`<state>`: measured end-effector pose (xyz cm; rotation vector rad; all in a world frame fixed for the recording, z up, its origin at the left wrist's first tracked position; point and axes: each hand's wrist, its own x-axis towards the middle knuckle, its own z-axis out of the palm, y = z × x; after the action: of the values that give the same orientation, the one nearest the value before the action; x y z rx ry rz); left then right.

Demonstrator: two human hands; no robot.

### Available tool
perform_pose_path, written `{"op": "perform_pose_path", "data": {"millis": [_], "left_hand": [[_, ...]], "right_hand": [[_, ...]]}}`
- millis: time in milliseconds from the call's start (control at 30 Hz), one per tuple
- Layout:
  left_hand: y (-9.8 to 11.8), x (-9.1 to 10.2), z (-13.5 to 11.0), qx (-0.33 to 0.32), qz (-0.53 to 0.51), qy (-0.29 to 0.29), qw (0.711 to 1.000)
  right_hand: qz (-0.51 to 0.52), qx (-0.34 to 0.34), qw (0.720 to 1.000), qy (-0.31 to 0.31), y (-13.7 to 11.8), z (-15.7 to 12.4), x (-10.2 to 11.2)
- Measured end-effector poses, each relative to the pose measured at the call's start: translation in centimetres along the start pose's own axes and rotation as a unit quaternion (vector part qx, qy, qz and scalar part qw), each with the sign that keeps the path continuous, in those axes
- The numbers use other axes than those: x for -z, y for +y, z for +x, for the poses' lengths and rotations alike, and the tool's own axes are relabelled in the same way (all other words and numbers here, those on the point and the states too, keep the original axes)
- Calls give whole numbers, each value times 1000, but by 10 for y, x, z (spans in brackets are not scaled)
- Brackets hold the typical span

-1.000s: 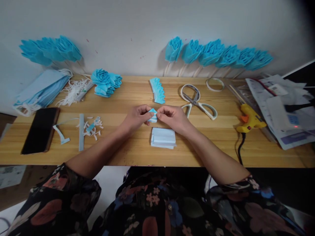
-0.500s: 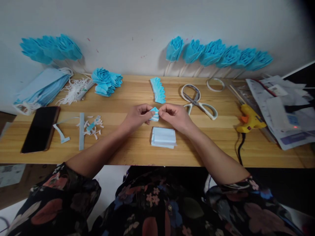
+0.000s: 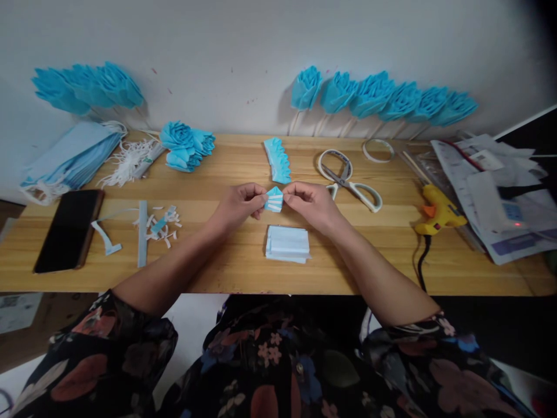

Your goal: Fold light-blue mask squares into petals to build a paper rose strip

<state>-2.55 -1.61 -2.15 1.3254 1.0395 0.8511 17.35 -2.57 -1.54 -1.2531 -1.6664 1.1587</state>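
Observation:
Between my two hands is a small folded piece of blue mask fabric with white strips across it and a pointed top. My left hand pinches its left edge between thumb and fingers. On the opposite edge, my right hand pinches it the same way. Just beyond them lies a row of overlapping blue folded petals. A stack of pale blue fabric rectangles rests on the table nearer to me. White-handled scissors lie past my right hand, partly through a roll of tape.
Blue fabric flowers on sticks lean along the wall. At left are face masks, a phone, white ear loops and paper scraps. A yellow glue gun and papers lie at right.
My fingers have moved slightly apart to the piece's edges, so more of its striped face shows. Both hands still pinch it. The whole view has shifted a little.

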Motion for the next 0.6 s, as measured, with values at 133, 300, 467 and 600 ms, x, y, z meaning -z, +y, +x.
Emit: {"op": "perform_pose_path", "data": {"millis": [133, 300, 467, 600], "left_hand": [[1, -2, -1, -10, 14, -1, 1000], [4, -6, -5, -32, 68, -8, 997], [3, -6, -6, -43, 100, -7, 994], [2, -5, -3, -32, 72, -21, 997]], "right_hand": [[-1, 1, 1000, -25, -3, -2, -1], [-23, -17, 999, -28, -5, -4, -10], [-33, -14, 999, -28, -5, -4, -10], [-17, -21, 999, -35, -4, -2, -6]]}}
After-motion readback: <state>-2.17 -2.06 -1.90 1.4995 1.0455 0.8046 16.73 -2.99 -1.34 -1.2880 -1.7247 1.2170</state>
